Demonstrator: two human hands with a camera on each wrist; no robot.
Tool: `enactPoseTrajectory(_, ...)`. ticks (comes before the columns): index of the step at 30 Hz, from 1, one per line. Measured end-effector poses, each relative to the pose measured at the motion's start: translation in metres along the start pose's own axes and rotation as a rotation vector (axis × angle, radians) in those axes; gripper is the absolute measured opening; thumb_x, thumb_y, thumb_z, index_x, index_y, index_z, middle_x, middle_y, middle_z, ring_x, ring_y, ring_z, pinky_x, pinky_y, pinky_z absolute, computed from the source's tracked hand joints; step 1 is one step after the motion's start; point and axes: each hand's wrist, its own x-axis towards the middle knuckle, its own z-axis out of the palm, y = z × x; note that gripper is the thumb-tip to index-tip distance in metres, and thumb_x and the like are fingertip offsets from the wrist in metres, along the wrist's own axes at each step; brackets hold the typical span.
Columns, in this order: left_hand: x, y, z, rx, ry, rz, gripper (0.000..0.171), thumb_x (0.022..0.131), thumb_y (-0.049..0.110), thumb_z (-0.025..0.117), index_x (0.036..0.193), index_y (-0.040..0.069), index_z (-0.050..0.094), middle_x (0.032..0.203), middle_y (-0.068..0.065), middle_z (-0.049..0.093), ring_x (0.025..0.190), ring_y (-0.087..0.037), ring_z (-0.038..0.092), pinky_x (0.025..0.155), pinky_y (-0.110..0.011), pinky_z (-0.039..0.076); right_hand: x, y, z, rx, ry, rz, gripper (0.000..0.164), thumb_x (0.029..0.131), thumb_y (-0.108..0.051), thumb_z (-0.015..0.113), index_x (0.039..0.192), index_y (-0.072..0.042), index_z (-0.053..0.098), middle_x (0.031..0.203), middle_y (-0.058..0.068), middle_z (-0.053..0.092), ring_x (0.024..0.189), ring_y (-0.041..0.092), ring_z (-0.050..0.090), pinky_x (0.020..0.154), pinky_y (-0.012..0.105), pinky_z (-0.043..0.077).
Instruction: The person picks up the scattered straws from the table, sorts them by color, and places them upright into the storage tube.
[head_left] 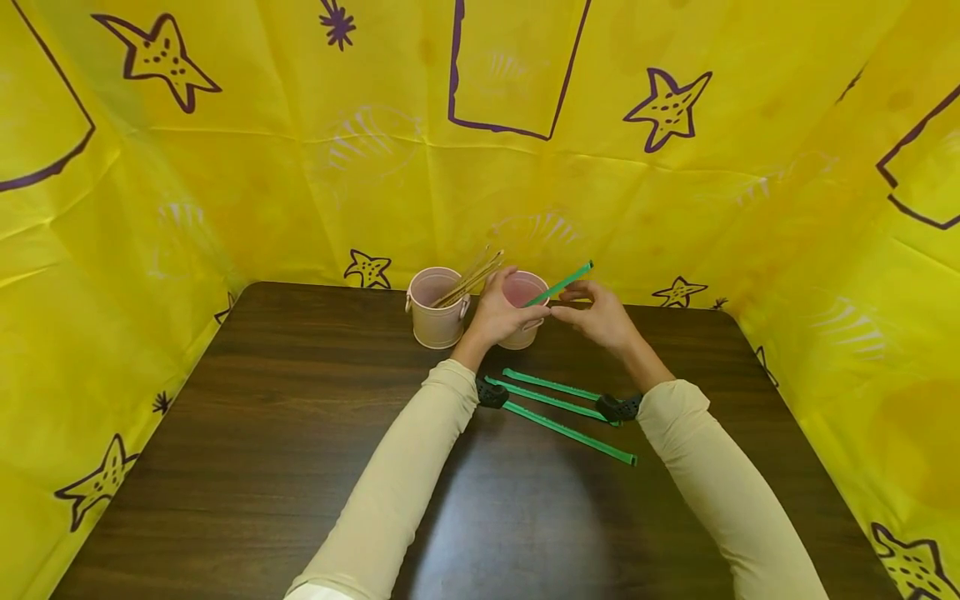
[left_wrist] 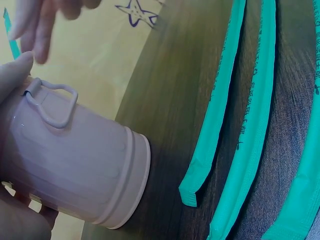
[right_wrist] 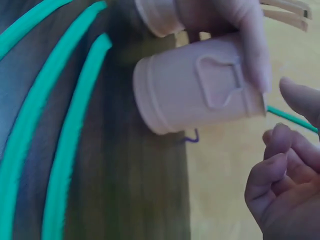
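Note:
My left hand [head_left: 501,310] grips a small pink metal bucket [left_wrist: 65,150] near its rim, thumb on one side and fingers round the other. Out of that bucket leans a long, narrow green packet [head_left: 562,282], its lower end hidden inside. Just right of the rim is my right hand [head_left: 600,318], its fingers loosely bent. In the right wrist view a gap shows between its thumb and fingertips, with nothing held, and the packet passes behind them. A second pink bucket [head_left: 437,329] to the left holds several thin wooden sticks [head_left: 471,280].
Three more green packets with dark printing lie on the dark wooden table [head_left: 300,433] below the hands: a far one [head_left: 551,384], a middle one [head_left: 555,402] and a near one [head_left: 573,434]. Yellow patterned cloth [head_left: 285,192] hangs round the table's back and sides.

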Motion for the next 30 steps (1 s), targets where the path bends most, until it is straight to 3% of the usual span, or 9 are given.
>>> enactPoseTrajectory(3,-0.001,0.001,0.000,0.007,-0.004,-0.012,0.100,0.078,0.042,0.088,0.158,0.019,0.032,0.160,-0.007,0.032,0.141,-0.033,0.045,0.115,-0.051,0.042,-0.010,0.009,-0.001,-0.125,-0.032,0.002,0.052,0.095,-0.037,0.073,0.134,-0.006,0.061,0.129,0.014,0.067,0.107,0.032,0.066,0.085,0.040,0.056)
enactPoseTrajectory(8,-0.002,0.002,0.000,0.017,0.001,-0.012,0.099,0.079,0.040,0.088,0.158,0.020,0.032,0.160,-0.007,0.032,0.140,-0.033,0.046,0.116,-0.050,0.042,-0.024,0.025,0.001,-0.277,-0.106,0.006,0.033,0.094,-0.033,0.074,0.116,-0.008,0.072,0.108,0.012,0.075,0.089,0.023,0.066,0.074,0.032,0.053)
enactPoseTrajectory(13,-0.001,0.003,-0.001,0.018,0.002,-0.016,0.098,0.079,0.039,0.088,0.157,0.020,0.032,0.159,-0.007,0.033,0.139,-0.033,0.046,0.115,-0.050,0.042,-0.031,0.040,0.008,-0.312,-0.240,0.009,0.026,0.092,-0.026,0.076,0.110,-0.007,0.074,0.101,0.008,0.075,0.084,0.018,0.064,0.074,0.030,0.053)
enactPoseTrajectory(17,-0.001,0.003,0.000,0.017,-0.002,-0.019,0.097,0.080,0.039,0.088,0.157,0.021,0.031,0.160,-0.006,0.032,0.140,-0.033,0.045,0.115,-0.051,0.042,-0.033,0.050,0.014,-0.351,-0.299,-0.009,0.028,0.090,-0.025,0.078,0.110,-0.006,0.074,0.099,0.007,0.075,0.086,0.017,0.066,0.077,0.031,0.054)
enactPoseTrajectory(24,-0.003,0.003,0.000,0.018,-0.005,-0.021,0.098,0.080,0.040,0.087,0.158,0.022,0.031,0.162,-0.005,0.029,0.143,-0.033,0.041,0.117,-0.052,0.040,-0.033,0.056,0.021,-0.388,-0.310,-0.025,0.024,0.089,-0.021,0.079,0.106,-0.004,0.074,0.095,0.007,0.073,0.086,0.016,0.065,0.080,0.033,0.055)
enactPoseTrajectory(30,-0.004,0.004,-0.001,0.028,-0.007,-0.021,0.097,0.081,0.041,0.086,0.158,0.022,0.031,0.161,-0.005,0.029,0.143,-0.033,0.041,0.116,-0.053,0.041,-0.035,0.059,0.024,-0.384,-0.316,-0.046,0.014,0.091,-0.015,0.076,0.100,-0.004,0.074,0.088,0.006,0.072,0.077,0.014,0.059,0.072,0.029,0.050)
